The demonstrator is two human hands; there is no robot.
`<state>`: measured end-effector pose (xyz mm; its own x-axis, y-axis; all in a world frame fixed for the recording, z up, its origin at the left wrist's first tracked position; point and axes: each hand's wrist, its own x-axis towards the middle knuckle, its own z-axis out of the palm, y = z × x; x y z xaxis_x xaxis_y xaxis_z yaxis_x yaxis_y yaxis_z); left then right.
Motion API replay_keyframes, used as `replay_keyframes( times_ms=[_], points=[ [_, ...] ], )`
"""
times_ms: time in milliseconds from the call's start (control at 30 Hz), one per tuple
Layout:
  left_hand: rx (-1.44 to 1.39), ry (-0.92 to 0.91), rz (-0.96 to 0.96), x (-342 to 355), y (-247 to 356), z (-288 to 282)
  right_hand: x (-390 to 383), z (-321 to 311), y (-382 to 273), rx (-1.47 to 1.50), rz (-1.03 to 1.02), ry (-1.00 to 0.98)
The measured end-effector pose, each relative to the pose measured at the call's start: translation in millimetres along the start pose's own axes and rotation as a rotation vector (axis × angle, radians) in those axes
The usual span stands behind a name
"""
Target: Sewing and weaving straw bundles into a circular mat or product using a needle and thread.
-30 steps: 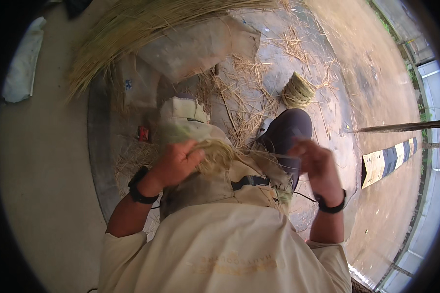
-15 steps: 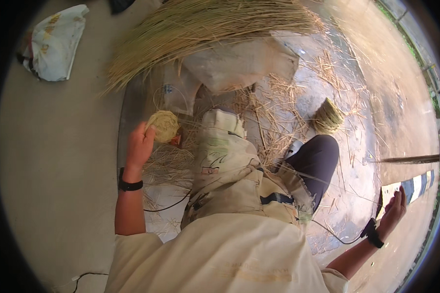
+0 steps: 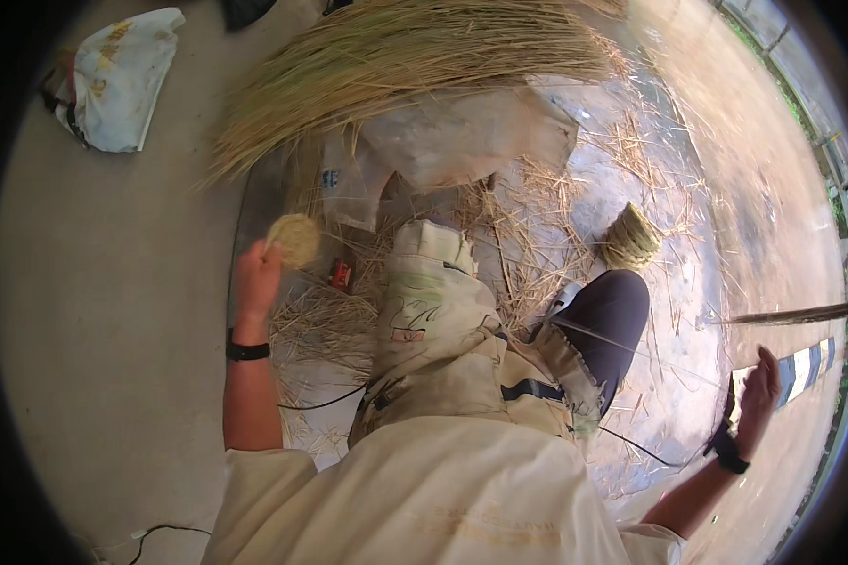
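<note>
My left hand (image 3: 258, 275) is closed on the edge of a round, flat coil of pale plaited straw (image 3: 294, 239), held out left of my leg in cloth coverings (image 3: 438, 320). My right hand (image 3: 759, 391) is raised far out to the right, fingers pressed together on what looks like a thin strand, which runs across my dark-clad knee (image 3: 598, 320). A small red object (image 3: 340, 274) lies right of the left hand. A thicker plaited straw coil (image 3: 628, 235) rests beyond the knee.
A long straw bundle (image 3: 415, 52) lies across the top over plastic sheeting (image 3: 462, 141). Loose straw (image 3: 528, 226) litters the mat. A white sack (image 3: 122, 80) lies at upper left. At right are a pole (image 3: 791, 314) and striped strip (image 3: 806, 367); cables run low.
Both hands have spread apart from above my lap. My left hand has lifted the flat coil out leftward; my right hand has swung out right, rising slightly in the last half second.
</note>
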<state>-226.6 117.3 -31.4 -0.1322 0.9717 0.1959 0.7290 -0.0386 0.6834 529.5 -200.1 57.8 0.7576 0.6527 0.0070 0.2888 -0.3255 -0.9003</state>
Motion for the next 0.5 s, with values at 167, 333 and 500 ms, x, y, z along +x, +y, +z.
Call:
replay_keyframes(
  times_ms=[167,333,500],
  points=[
    [0.210,0.074,-0.074,-1,-66,-38,7,-125,54,-0.391,0.209,0.335],
    [-0.042,-0.038,-0.045,-11,-37,10,-1,-48,60,-0.210,-0.067,0.072],
    [-0.166,-0.313,0.134,-54,102,55,-107,194,-65,0.159,-0.304,-0.899]
  ],
)
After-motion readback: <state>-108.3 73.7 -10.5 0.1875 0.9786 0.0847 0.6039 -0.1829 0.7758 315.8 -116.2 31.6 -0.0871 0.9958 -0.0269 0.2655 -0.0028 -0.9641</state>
